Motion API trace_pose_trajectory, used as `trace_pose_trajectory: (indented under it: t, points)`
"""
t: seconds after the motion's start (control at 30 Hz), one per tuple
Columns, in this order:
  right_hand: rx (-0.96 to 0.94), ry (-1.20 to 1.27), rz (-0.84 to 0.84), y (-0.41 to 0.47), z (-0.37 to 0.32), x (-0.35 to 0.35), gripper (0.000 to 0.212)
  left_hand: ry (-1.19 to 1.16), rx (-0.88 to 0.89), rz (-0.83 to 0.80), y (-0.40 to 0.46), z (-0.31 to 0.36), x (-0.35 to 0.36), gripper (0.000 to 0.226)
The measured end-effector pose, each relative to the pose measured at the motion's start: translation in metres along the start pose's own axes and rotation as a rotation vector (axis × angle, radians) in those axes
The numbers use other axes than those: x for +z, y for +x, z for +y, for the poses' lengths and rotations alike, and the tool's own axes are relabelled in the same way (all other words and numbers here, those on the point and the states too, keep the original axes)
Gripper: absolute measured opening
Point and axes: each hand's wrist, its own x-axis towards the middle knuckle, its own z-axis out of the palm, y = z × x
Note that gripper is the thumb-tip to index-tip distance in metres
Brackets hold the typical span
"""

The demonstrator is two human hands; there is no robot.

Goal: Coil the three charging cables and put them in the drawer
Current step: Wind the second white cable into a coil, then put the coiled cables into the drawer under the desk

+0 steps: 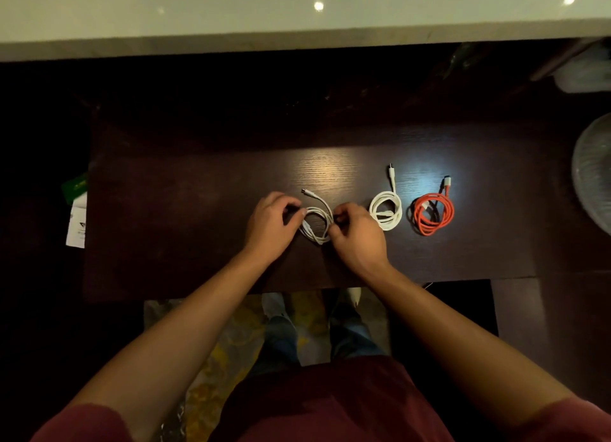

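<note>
Three charging cables lie on a dark wooden table [198, 230]. A thin white cable [318, 223] sits coiled in the middle, its plug end pointing up and to the left. My left hand [271, 223] pinches the coil's left side and my right hand [358, 236] pinches its right side. To the right lies a thicker white cable [386, 211], coiled, with its plug sticking out toward the back. Further right lies an orange cable [433, 215], also coiled, with a plug pointing back. No drawer shows in this view.
A white paper with a green card [76, 206] hangs off the table's left edge. A round mesh fan guard [593, 173] stands at the right. A pale counter [297, 11] runs along the back. My legs and a patterned floor show below the table's front edge.
</note>
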Motion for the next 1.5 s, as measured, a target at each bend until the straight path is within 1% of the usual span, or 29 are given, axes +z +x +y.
trace_pose_trajectory:
  t: [0.07, 0.2, 0.33, 0.5, 0.63, 0.73, 0.93, 1.17, 1.37, 1.43, 1.5]
  points:
    - [-0.072, -0.016, 0.041, -0.004, -0.004, -0.007, 0.028, 0.056, 0.067, 0.05, -0.003, 0.004, -0.009, 0.023]
    - [-0.3, -0.053, 0.156, -0.01, -0.008, -0.033, 0.036, 0.163, 0.239, 0.136, -0.009, 0.021, -0.037, 0.038]
    - [-0.459, -0.174, 0.224, -0.016, -0.007, -0.063, 0.049, 0.278, 0.371, 0.209, -0.019, 0.042, -0.063, 0.049]
    - [-0.553, -0.271, 0.281, -0.034, 0.003, -0.098, 0.064, 0.364, 0.388, 0.298, -0.034, 0.065, -0.081, 0.069]
    - [-0.604, -0.323, 0.355, -0.045, 0.014, -0.115, 0.069, 0.465, 0.37, 0.369, -0.055, 0.072, -0.085, 0.072]
    - [-0.602, -0.306, 0.389, -0.052, 0.024, -0.12, 0.068, 0.526, 0.323, 0.413, -0.078, 0.069, -0.082, 0.072]
    - [-0.524, -0.294, 0.447, -0.082, 0.039, -0.112, 0.069, 0.552, 0.292, 0.377, -0.114, 0.045, -0.082, 0.071]
    - [-0.432, -0.35, 0.539, -0.15, 0.047, -0.071, 0.069, 0.546, 0.31, 0.351, -0.144, 0.01, -0.097, 0.068]
    - [-0.352, -0.389, 0.541, -0.202, 0.042, -0.033, 0.069, 0.588, 0.337, 0.279, -0.166, -0.025, -0.114, 0.068]
    - [-0.319, -0.361, 0.534, -0.215, 0.044, -0.02, 0.069, 0.598, 0.332, 0.252, -0.173, -0.036, -0.117, 0.069]
    - [-0.263, -0.282, 0.508, -0.226, 0.047, -0.003, 0.07, 0.611, 0.322, 0.237, -0.177, -0.047, -0.117, 0.069]
